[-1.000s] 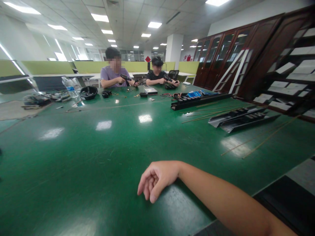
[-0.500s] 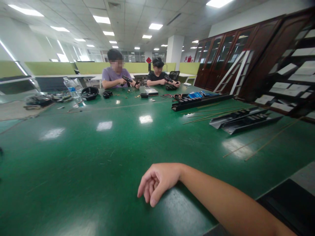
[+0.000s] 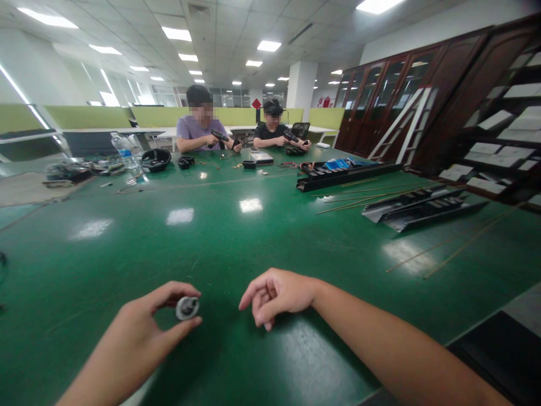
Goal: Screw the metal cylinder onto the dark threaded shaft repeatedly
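My left hand (image 3: pixel 146 330) is raised over the green table (image 3: pixel 211 237) near its front edge, pinching a small round grey metal part (image 3: pixel 186 308) between thumb and forefinger. My right hand (image 3: pixel 276 294) hovers just to the right of that part, fingers loosely curled and nothing visible in them. A small gap separates the right fingertips from the part.
Two people (image 3: pixel 203 125) (image 3: pixel 274 128) sit at the far end holding black tools. Black trays (image 3: pixel 342 172) and long black channel pieces (image 3: pixel 418 206) lie at the right with thin rods (image 3: pixel 448 243). A water bottle (image 3: pixel 123 149), black bowl (image 3: pixel 155 159) and clutter sit at the far left.
My left hand has come into view from below holding the small round part. My right hand has lifted slightly off the table and turned toward it.
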A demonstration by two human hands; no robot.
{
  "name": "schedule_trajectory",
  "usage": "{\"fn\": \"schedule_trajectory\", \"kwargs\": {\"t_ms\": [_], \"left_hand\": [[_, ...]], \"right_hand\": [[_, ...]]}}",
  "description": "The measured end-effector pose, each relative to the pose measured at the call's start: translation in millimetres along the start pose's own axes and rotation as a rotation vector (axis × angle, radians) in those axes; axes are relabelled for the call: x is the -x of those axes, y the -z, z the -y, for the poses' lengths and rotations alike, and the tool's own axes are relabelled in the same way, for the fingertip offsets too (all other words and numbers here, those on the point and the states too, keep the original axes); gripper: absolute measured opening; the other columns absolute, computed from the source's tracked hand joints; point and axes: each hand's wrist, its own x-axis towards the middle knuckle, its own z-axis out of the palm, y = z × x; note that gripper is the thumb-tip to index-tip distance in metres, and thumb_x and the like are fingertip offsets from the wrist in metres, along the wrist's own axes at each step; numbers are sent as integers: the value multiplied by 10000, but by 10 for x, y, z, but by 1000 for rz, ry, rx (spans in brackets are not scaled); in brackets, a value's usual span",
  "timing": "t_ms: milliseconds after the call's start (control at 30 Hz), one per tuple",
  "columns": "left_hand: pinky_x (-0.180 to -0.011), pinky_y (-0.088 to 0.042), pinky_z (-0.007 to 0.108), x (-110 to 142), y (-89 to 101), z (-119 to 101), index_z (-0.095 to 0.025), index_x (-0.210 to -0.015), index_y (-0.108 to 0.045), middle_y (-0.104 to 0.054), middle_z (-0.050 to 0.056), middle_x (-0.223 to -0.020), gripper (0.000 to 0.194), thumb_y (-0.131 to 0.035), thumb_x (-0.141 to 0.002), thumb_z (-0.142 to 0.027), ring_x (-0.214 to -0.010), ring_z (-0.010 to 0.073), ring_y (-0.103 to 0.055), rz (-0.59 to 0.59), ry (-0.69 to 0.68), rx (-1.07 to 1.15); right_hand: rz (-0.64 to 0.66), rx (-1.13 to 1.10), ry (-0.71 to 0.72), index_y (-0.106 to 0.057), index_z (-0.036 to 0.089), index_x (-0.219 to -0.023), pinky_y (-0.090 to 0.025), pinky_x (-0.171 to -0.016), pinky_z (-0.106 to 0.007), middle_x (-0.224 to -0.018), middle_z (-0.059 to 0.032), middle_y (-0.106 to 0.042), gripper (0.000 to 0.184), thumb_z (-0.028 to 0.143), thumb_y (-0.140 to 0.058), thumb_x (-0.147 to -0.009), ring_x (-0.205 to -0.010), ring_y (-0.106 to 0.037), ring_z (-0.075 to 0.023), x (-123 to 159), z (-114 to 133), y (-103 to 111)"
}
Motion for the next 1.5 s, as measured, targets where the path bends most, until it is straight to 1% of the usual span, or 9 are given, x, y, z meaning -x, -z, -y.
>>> {"fn": "schedule_trajectory", "kwargs": {"t_ms": [33, 167, 333, 500, 633, 833, 1033, 1200, 1500], "left_hand": [[-733, -578, 297, -82, -134, -113, -243, -990, -711, -734, 21, -908, 240, -741, -764, -320, -809, 206, -698, 119, -33, 21], [-859, -538, 309, -269, -574, -397, -254, -1087, -685, -706, 42, -1017, 266, -671, -824, -214, -942, 199, -661, 317, -172, 141], [-861, -527, 299, -219, -757, -173, -266, -1243, -614, -680, 62, -1046, 335, -583, -910, -240, -957, 184, -640, 353, -297, 183], [-866, -532, 297, -180, -813, 19, -267, -1295, -524, -683, 38, -1042, 474, -665, -842, -256, -944, 187, -661, 251, -179, 165], [-798, -518, 283, -203, -835, 6, -234, -1052, -571, -677, 8, -955, 260, -673, -813, -238, -875, 176, -656, 249, -47, 196], [-749, -471, 271, -206, -813, -36, -217, -943, -586, -663, -5, -897, 132, -648, -829, -240, -826, 162, -632, 239, -24, 217], [-722, -454, 262, -200, -830, -18, -216, -918, -575, -665, -20, -877, 157, -676, -817, -281, -804, 155, -630, 215, 14, 246], [-720, -449, 261, -204, -834, -12, -221, -909, -569, -663, -30, -871, 164, -683, -813, -292, -801, 149, -628, 223, 13, 252], [-721, -454, 266, -199, -846, 2, -220, -897, -579, -668, -25, -860, 160, -687, -795, -279, -787, 151, -632, 189, -14, 239]], "right_hand": [[-130, 18, 36, -642, 125, -1139, -500, -554, -195, -749, -5, -687, 406, 273, -755, -778, -573, -649, -91, -22, -5, 11], [-551, 163, 106, -632, 129, -973, -402, -469, -177, -642, 26, -619, 151, 232, -552, -896, -473, -549, -69, -108, -30, 43], [-657, 207, 127, -586, 155, -1066, -384, -459, -185, -650, 26, -612, 249, 338, -445, -973, -469, -534, -82, -117, -23, 22], [-643, 257, 192, -588, 146, -931, -381, -473, -193, -638, 12, -603, 352, 462, -440, -977, -484, -538, -88, -88, -18, -19], [-588, 368, 198, -607, 136, -785, -398, -528, -210, -655, -2, -602, 349, 476, -655, -846, -557, -526, -99, -46, 24, -63], [-444, 557, 215, -664, 152, -982, -430, -591, -224, -762, -12, -646, 425, 421, -808, -687, -651, -567, -123, 16, 79, -118], [-422, 586, 240, -638, 165, -967, -485, -646, -249, -765, -4, -662, 292, 249, -748, -710, -644, -613, -132, 8, 47, -152], [-492, 646, 332, -638, 173, -983, -500, -694, -247, -816, -5, -666, 336, 106, -700, -660, -713, -629, -140, -3, 66, -173], [-538, 716, 288, -704, 156, -895, -461, -619, -220, -739, -11, -689, 158, 230, -701, -756, -641, -619, -126, -2, 37, -203]]}}
